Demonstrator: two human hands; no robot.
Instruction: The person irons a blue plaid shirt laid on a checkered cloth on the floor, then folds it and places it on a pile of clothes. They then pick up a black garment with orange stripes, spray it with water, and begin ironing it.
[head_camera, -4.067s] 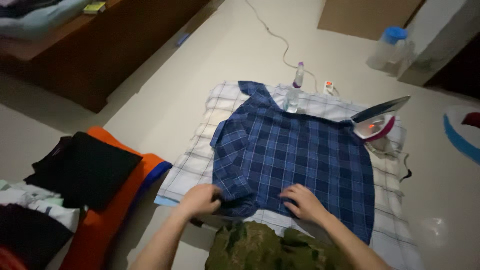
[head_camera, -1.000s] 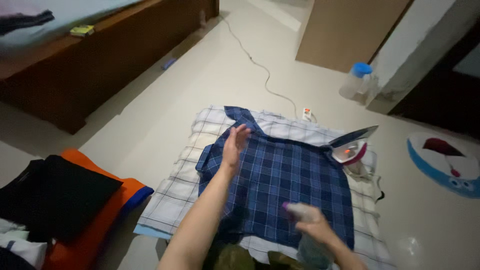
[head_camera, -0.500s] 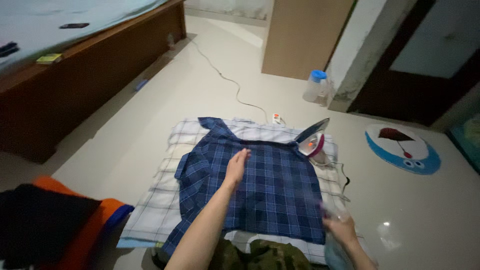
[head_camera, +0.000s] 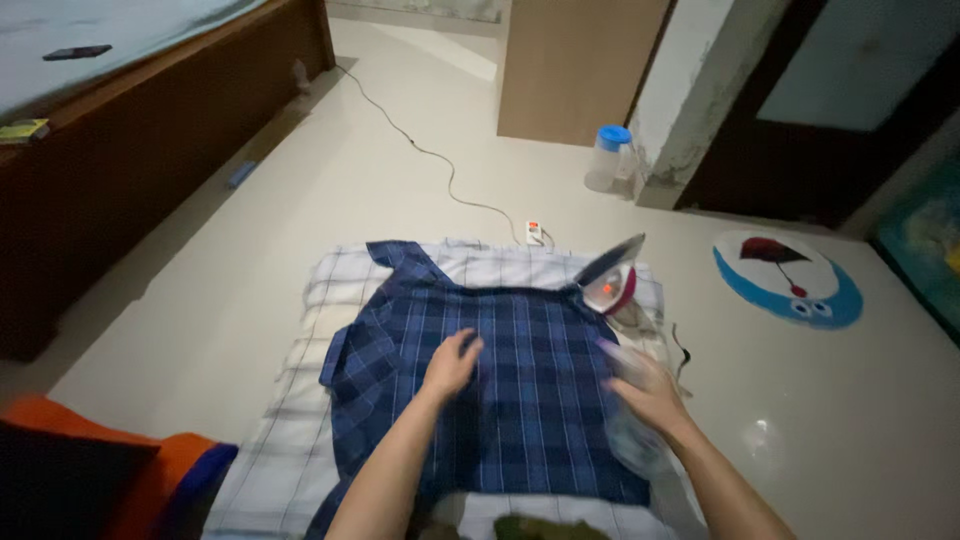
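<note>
Since earlier, right hand (head_camera: 650, 392) lifted a blurred spray bottle (head_camera: 632, 420), fingers clenched; left hand (head_camera: 452, 365) flat on shirt (head_camera: 500, 390), collar pointing away.

Blurred bottle (head_camera: 632, 440) in right hand (head_camera: 648, 392)

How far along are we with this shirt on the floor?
Done: the blue plaid shirt is spread flat on the checked cloth. In hand: the left hand presses its middle, and the right hand grips a clear bottle at its right edge. Left: the iron stands on its heel, untouched, so pressing looks not yet begun.
</note>
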